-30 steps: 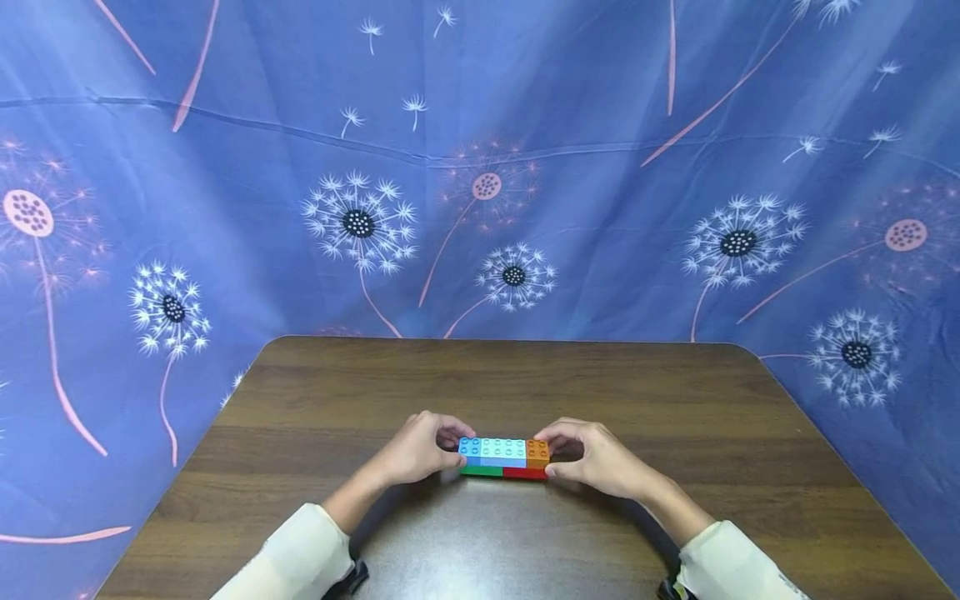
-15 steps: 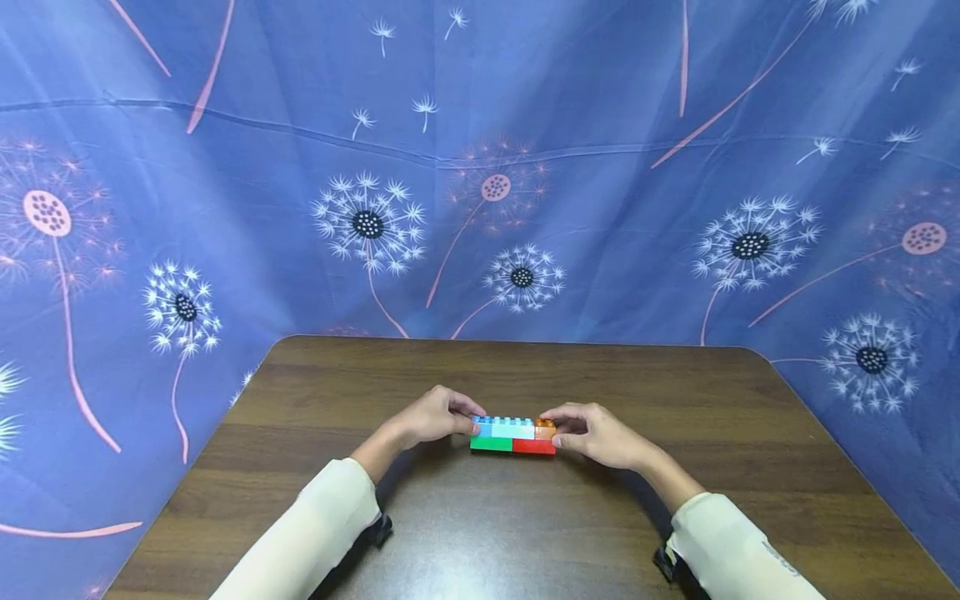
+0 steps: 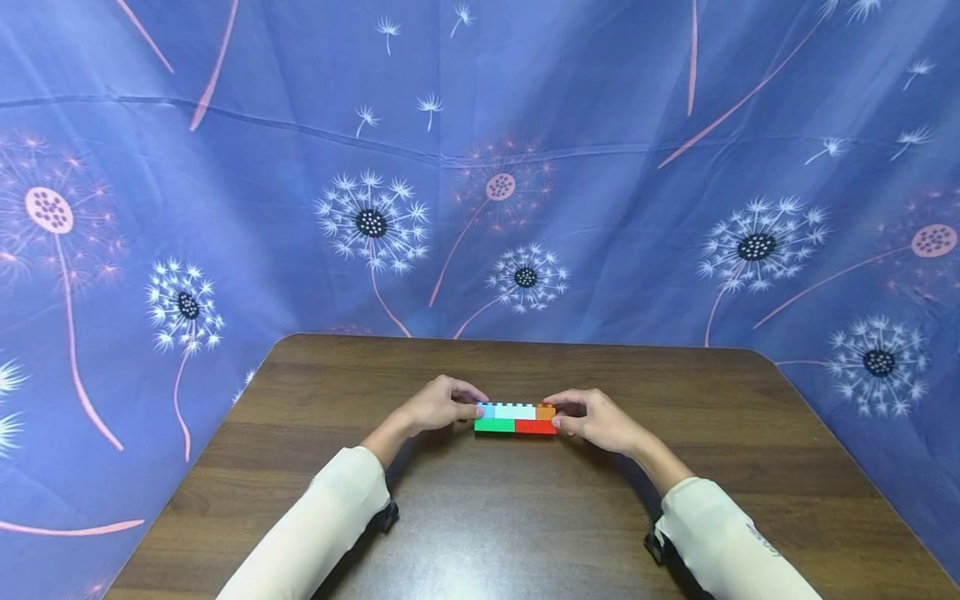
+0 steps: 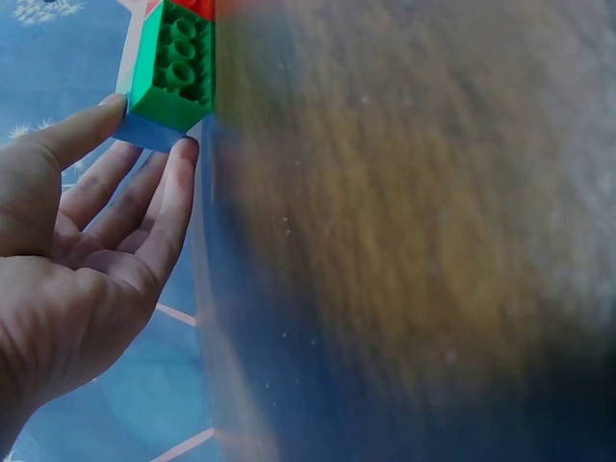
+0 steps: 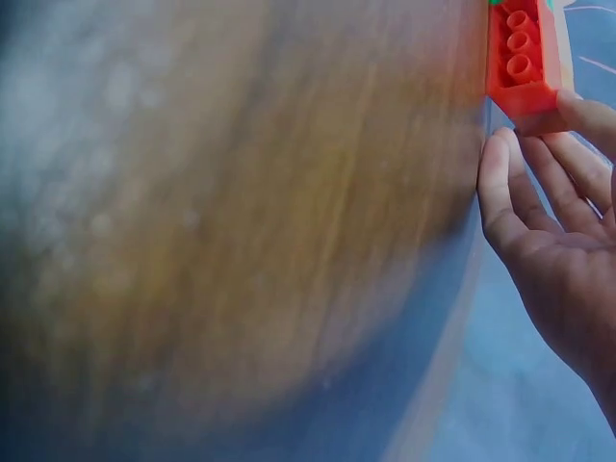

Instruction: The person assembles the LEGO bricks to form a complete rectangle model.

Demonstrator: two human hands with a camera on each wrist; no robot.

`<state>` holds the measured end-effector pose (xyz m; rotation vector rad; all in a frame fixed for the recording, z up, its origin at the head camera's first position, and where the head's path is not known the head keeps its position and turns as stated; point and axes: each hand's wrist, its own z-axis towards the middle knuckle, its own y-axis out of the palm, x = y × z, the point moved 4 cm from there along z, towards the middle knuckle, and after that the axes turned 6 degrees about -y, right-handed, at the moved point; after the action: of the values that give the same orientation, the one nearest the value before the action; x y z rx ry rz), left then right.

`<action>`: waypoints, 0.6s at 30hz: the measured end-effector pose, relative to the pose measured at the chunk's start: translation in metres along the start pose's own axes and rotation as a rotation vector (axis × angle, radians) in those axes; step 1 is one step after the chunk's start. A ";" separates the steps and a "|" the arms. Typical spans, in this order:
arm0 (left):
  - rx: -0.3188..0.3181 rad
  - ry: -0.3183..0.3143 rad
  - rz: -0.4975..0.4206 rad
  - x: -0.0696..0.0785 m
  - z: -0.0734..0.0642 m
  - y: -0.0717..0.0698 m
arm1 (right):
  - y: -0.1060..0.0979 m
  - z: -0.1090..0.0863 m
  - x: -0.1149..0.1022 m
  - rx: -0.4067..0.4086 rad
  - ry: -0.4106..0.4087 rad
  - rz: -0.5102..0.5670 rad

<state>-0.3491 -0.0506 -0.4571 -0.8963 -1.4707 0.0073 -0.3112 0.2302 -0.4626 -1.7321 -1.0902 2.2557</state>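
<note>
In the head view, a two-layer bar of toy building bricks spans my two hands. Its lower layer is a green brick [image 3: 495, 425] beside a red brick [image 3: 535, 427]; on top sit a blue brick [image 3: 489, 411], a pale white brick [image 3: 514, 412] and an orange brick [image 3: 545, 412]. My left hand [image 3: 438, 406] pinches the blue end between thumb and fingers. At the orange end my right hand [image 3: 602, 423] pinches likewise. Both wrist views show hollow undersides, of the green brick [image 4: 178, 63] and of the red brick [image 5: 522, 53], so the bar is tilted or raised.
A brown wood-grain table [image 3: 480, 500] extends under both arms. Behind it hangs a blue cloth [image 3: 615, 233] printed with dandelions. Pale sleeves [image 3: 337, 508] cover the forearms, with a dark strap [image 3: 386, 517] at the left wrist.
Both hands have carried the brick bar up and away in the head view. It has tipped, so its front side now shows and the stud tops hardly do.
</note>
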 end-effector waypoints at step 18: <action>0.166 0.013 0.054 -0.009 0.016 0.008 | -0.001 0.008 0.015 0.091 0.140 0.066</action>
<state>-0.3600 -0.0418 -0.4710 -0.7989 -1.4117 0.1616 -0.3238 0.2346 -0.4731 -1.8821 -0.9020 2.1449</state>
